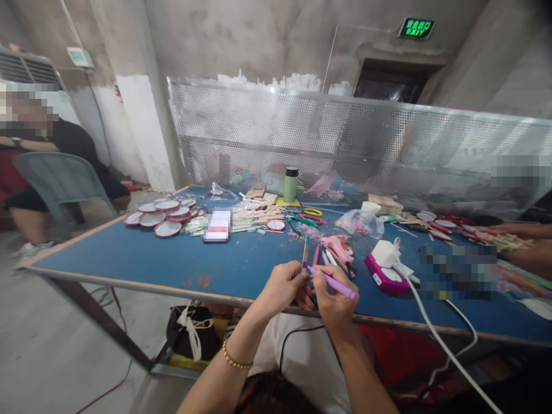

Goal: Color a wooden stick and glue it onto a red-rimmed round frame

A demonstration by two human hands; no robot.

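Observation:
A purple marker pen (341, 286) is gripped in my right hand (334, 305), its tip end pointing left against a thin flat stick. That stick (306, 251), with a greenish upper part and a purplish lower part, stands up between the closed fingers of my left hand (282, 286). Both hands meet over the table's front edge. Just beyond them lie a pink glue gun (337, 247) and several pens, among them a pink one (316, 255). Scissors with green handles (304, 221) and a yellow-handled pair (313, 213) rest farther back.
Round red-rimmed discs (167, 229) pile up at left, beside a phone (218, 225) and many wooden sticks (263, 216). A green bottle (291, 185) stands behind. At right are a magenta power strip (387, 275) with white cable (425, 316) and another person's arm (532, 253).

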